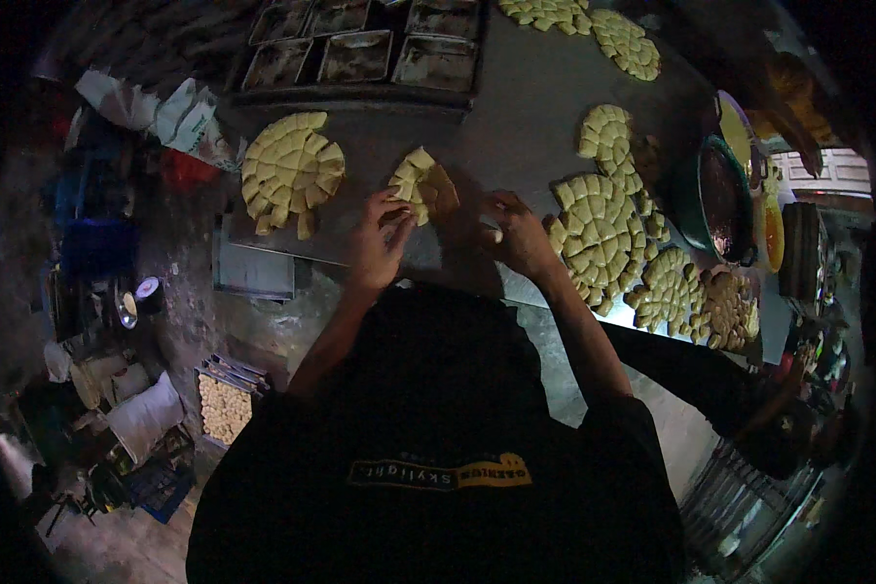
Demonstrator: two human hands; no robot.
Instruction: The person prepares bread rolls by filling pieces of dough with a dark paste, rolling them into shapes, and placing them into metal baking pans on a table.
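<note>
On the dark worktable in front of me lies a small, partly broken-up cluster of cut dough, pale and blocky. My left hand is at its near left edge, fingers bent and closed on a dough piece there. To the right of the cluster, my right hand has its fingers curled round a small pale piece of dough. A large round of dough cut into many chunks sits left of my hands. Another big cut round lies just right of my right hand.
Rectangular metal baking tins stand at the back. More dough rounds lie far right, with smaller ones near right. A dark green-rimmed basin is at the right. Another person's dark-clothed arm reaches in lower right.
</note>
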